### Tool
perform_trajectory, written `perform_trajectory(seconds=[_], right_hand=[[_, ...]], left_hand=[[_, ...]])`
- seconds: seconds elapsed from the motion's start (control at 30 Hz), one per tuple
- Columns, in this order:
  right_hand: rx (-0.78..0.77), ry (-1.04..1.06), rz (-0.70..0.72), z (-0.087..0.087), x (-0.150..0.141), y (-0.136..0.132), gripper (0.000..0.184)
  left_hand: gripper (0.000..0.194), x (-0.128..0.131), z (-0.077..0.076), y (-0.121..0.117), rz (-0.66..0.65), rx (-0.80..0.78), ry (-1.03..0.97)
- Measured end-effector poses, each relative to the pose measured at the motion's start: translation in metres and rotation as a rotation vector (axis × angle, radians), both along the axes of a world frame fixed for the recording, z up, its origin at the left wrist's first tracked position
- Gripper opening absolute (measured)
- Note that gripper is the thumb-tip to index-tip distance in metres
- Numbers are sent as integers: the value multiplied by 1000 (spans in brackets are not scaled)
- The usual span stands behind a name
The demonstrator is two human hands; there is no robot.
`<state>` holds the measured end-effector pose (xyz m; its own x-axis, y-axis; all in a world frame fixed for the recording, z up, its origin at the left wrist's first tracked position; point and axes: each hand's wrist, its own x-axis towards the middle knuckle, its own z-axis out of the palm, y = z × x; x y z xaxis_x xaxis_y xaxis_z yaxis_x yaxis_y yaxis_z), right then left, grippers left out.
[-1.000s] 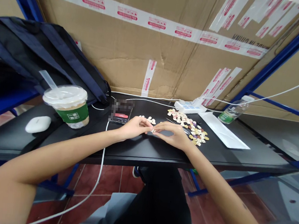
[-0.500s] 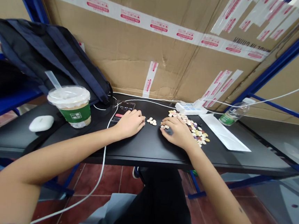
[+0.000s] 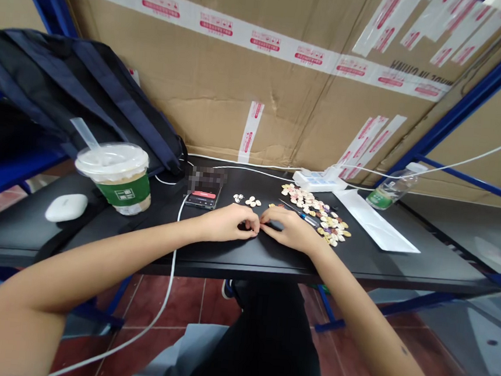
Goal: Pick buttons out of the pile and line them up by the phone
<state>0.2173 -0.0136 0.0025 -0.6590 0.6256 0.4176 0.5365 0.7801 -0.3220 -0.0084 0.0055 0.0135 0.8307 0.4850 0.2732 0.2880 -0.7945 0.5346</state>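
My left hand (image 3: 228, 224) and my right hand (image 3: 288, 229) meet fingertip to fingertip on the black table (image 3: 245, 252), both curled in a pinch. What they pinch is too small to name. Just beyond them lies a small row of pale buttons (image 3: 247, 200). To the right of my right hand spreads a pile of coloured buttons (image 3: 321, 213), with a thin tool (image 3: 297, 212) lying beside it.
A phone (image 3: 203, 197) on a white cable lies beyond my left hand. An iced drink cup (image 3: 117, 177) with a straw, a white mouse (image 3: 66, 207) and a dark backpack (image 3: 74, 93) are at the left. A power strip (image 3: 316, 181), plastic bottle (image 3: 389, 188) and white packet (image 3: 374, 220) sit at the right.
Both hands pulled back from the buttons and phone toward the table's near edge and came together, fingertips touching in a pinch.
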Motion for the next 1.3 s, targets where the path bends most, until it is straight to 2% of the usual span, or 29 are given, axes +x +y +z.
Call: perform_trajectory(seconds=[0.1, 0.2, 0.3, 0.53, 0.73, 0.97, 1.3], right_hand=[[-32, 36, 17, 1, 0, -2, 11], [-45, 90, 5, 1, 2, -2, 15], [-62, 138, -7, 0, 3, -2, 17], [-170, 211, 12, 0, -2, -4, 29], [-273, 279, 30, -2, -4, -5, 28], [-336, 344, 27, -4, -3, -3, 36], [-478, 414, 35, -3, -4, -5, 34]], left_hand=[[8, 1, -1, 0, 4, -185, -81], [10, 1, -4, 4, 63, -370, -156], [12, 2, -7, 8, 127, -467, -223], [11, 3, -6, 10, 159, -329, -286], [11, 2, 0, 5, 147, -224, -249], [15, 2, 1, 1, 159, -130, -210], [12, 3, -2, -4, 119, -166, -244]])
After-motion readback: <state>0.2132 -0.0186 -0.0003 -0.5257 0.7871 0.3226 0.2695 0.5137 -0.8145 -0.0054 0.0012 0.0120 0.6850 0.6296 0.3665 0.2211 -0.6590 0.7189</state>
